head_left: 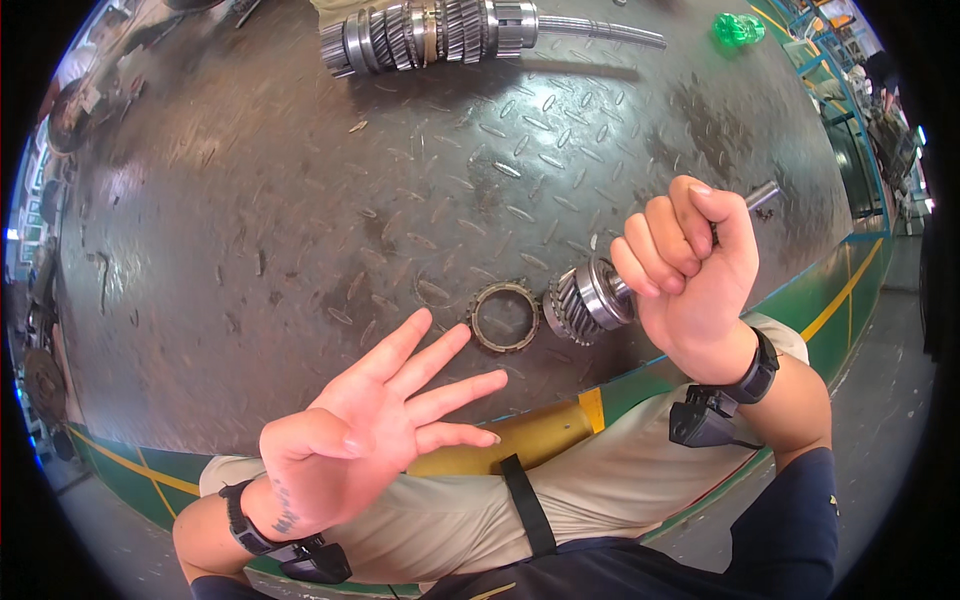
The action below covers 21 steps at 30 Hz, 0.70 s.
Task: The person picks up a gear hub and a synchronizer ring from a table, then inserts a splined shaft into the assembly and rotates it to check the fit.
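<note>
My right hand (690,260) is closed round the shaft of a gear shaft (582,302), whose toothed helical gear end points left, just over the metal plate. The thin end of the shaft sticks out past my thumb to the upper right. Beside the gear lies a toothed synchronizer ring (505,318), flat on the plate and apart from the gear by a small gap. My left hand (375,415) is open, palm up and fingers spread, with nothing in it. Its fingertips are close to the ring's lower left side.
A long shaft with several gears (430,38) lies across the far side of the diamond-plate table (250,220). A green crumpled plastic thing (738,30) sits at the far right. Dark parts (75,115) stand along the left edge. Blue metal racks (850,120) rise beyond the right edge.
</note>
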Each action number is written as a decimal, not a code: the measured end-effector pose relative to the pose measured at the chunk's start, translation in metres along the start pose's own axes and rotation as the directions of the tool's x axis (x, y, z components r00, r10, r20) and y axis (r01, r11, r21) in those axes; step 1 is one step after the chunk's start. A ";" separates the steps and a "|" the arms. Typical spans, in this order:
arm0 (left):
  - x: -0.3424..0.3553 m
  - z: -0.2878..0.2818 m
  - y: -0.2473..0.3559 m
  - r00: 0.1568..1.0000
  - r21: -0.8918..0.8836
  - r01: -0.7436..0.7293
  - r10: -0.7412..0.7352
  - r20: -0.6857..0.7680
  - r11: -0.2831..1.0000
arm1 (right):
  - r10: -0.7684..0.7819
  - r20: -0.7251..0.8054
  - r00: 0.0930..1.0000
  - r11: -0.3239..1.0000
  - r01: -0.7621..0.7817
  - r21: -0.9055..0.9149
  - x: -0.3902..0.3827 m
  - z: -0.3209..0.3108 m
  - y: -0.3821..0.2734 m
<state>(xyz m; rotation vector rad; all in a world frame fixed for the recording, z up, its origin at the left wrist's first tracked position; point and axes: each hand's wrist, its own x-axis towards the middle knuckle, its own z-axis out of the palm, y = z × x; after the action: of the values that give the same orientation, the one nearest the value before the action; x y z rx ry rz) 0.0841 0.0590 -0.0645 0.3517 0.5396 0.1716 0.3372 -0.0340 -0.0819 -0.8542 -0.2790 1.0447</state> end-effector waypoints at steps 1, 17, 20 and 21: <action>0.000 0.000 -0.001 1.000 0.004 0.002 -0.002 -0.001 1.000 | -0.002 -0.002 1.000 1.000 0.002 0.004 0.001 0.000 0.001; 0.001 -0.002 -0.004 0.999 -0.028 -0.032 0.032 0.003 0.999 | 0.065 0.000 0.998 0.993 -0.065 0.101 0.004 -0.002 0.010; -0.001 0.001 -0.004 0.999 -0.030 -0.044 0.044 -0.002 0.999 | 0.082 -0.007 0.997 0.990 -0.081 0.117 0.005 -0.003 0.010; -0.002 0.001 -0.003 0.998 -0.037 -0.056 0.056 -0.012 0.998 | 0.092 -0.013 0.996 0.988 -0.090 0.129 0.004 -0.003 0.009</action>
<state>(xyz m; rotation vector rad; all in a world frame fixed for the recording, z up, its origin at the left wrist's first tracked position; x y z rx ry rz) 0.0835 0.0550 -0.0641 0.3299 0.5374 0.2374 0.3351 -0.0297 -0.0915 -0.7661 -0.1564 1.1268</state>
